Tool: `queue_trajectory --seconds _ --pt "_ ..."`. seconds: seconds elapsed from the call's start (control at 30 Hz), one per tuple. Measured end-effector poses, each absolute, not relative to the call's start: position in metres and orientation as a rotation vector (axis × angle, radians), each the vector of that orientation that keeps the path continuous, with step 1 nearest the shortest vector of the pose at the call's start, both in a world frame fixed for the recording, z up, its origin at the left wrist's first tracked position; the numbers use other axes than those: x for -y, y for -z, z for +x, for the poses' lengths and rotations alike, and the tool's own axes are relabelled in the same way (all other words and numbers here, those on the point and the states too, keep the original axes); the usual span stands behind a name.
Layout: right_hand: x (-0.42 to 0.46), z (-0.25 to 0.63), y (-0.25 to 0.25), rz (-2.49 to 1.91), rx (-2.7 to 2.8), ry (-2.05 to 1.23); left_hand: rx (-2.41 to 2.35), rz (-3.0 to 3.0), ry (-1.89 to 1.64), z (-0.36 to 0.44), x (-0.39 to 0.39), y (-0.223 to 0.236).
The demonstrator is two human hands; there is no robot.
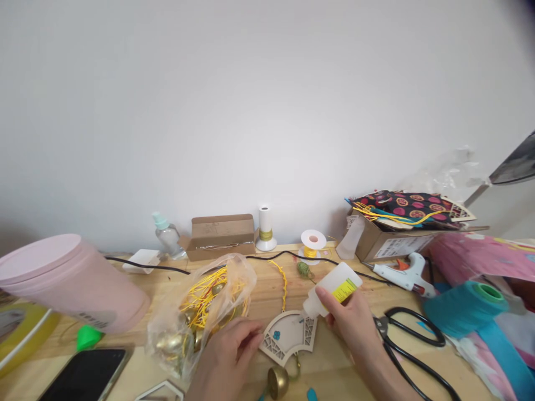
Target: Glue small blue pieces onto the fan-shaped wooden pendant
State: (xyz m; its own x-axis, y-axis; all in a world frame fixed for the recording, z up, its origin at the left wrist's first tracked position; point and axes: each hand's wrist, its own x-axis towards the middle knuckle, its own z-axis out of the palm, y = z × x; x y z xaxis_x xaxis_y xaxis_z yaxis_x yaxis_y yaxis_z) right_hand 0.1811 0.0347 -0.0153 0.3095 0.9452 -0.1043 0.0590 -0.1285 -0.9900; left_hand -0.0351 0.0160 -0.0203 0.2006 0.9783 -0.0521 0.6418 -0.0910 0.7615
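Note:
My right hand (354, 322) is wrapped round a small white glue bottle (334, 288) with a yellow label, its nozzle tilted down to the upper right edge of a fan-shaped wooden cut-out (288, 336) lying on the wooden table (267, 289). My left hand (228, 359) rests with curled fingers at the cut-out's left edge, pinching or steadying it. A small blue piece sits on the cut-out. A brass bell (278, 382) lies just below it. A clear plastic bag (200, 306) with yellow cords and brass bells lies by my left hand.
Black scissors (412, 340), a white glue gun (403, 275), a teal thread cone (466, 306) and a cardboard box (390, 242) with patterned cloth are on the right. A pink tub (69, 287), a phone (86, 375) and a spray bottle (167, 236) are on the left. Thread spools stand by the wall.

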Motion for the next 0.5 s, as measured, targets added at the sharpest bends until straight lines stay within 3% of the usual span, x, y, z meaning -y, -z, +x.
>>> queue_trajectory --seconds 0.5 --pt "-0.031 0.172 0.009 -1.504 0.97 -1.023 -1.441 1.715 -0.673 -0.033 -0.015 0.024"
